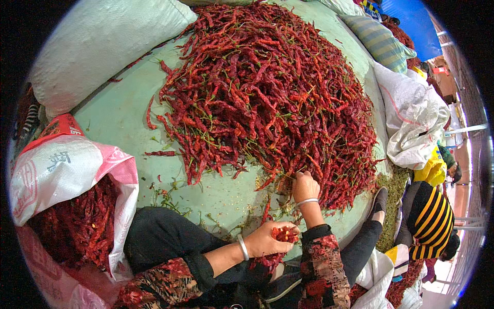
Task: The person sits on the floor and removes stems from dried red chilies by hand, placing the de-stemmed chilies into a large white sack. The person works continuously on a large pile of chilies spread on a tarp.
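A large heap of dried red chili peppers (262,92), some with green stems, lies on a pale green floor sheet (115,112). At the near edge of the heap, my right hand (306,188) touches the peppers; its fingertips are partly hidden, so what it grips cannot be told. Nearer to me, my left hand (270,240) is closed around a bunch of red chili peppers (285,234), with more hanging below the palm. Loose green stems (170,199) and pale seeds are scattered between the heap and my legs. Each wrist wears a silver-coloured bangle.
An open white and pink woven sack (65,154) of red chilies stands at my left. A full white sack (112,46) lies beyond it. More sacks (413,116) line the right side, where a person in a black and yellow striped top (430,220) sits bent over beside stems.
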